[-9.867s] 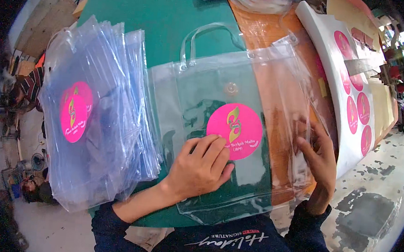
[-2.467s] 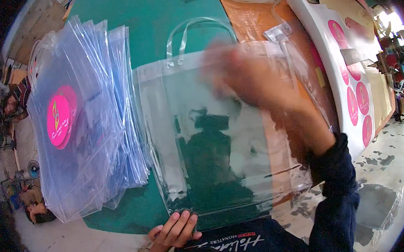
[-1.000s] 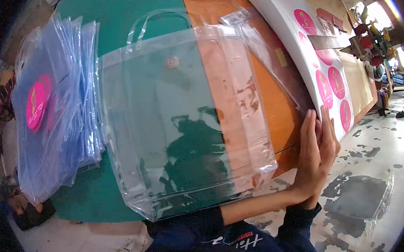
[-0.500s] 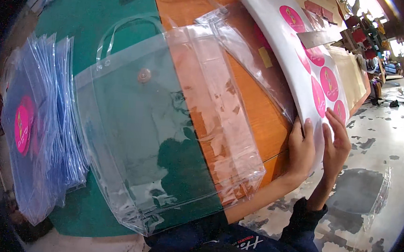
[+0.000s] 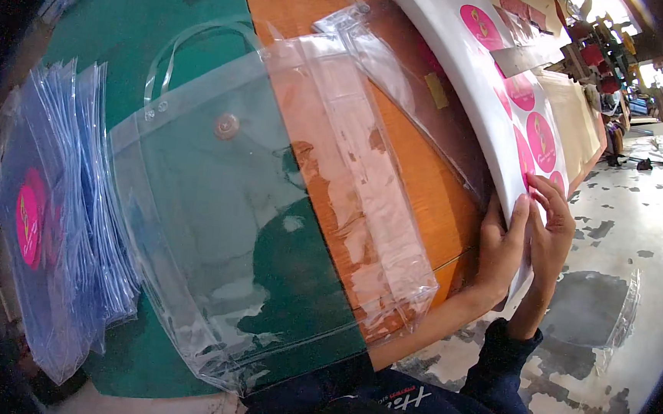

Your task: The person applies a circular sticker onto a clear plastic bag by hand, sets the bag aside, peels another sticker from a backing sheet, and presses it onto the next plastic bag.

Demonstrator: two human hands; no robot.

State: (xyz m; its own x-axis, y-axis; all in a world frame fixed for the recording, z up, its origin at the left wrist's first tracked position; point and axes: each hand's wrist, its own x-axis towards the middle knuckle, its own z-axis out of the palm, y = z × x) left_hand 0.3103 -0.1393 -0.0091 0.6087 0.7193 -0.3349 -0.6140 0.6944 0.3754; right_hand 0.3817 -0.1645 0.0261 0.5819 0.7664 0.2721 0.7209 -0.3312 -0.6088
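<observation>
At the right edge of the table, my left hand (image 5: 500,246) grips the near end of a white sheet of round pink stickers (image 5: 540,141), thumb on top and fingers beneath. Close beside it, my right hand (image 5: 552,222) is closed at the same sheet, its fingertips over the edge of one pink sticker. Whether that sticker is lifting there is too small to tell. Left of my hands lies a clear plastic bag (image 5: 217,199) with a thin handle and a round snap button, flat across the green and orange table parts.
A thick stack of clear plastic bags (image 5: 77,212) with a pink sticker on top stands at the far left. Another folded clear bag (image 5: 402,73) lies beyond the flat one. A strip (image 5: 522,60) rests across the sheet. Beyond the table's right edge is a worn floor (image 5: 614,234).
My right fingers have moved left and closed in on a sticker near the sheet's edge. My left hand has shifted slightly right along the sheet. The view has drifted slightly.
</observation>
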